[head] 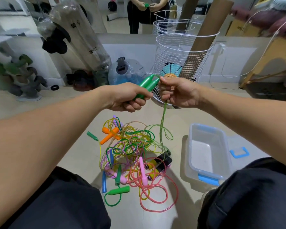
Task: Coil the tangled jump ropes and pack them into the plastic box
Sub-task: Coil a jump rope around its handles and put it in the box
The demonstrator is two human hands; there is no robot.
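Tangled multicolour ropes (132,156) heaped left of clear plastic box (206,152), lid off; green handles (144,87) raised above heap.

Ahead of us stands a white wire basket (180,63) holding a cardboard tube (203,42). To its left we see a blue water jug (129,71) and clear weight bags (79,38) leaning on the wall.
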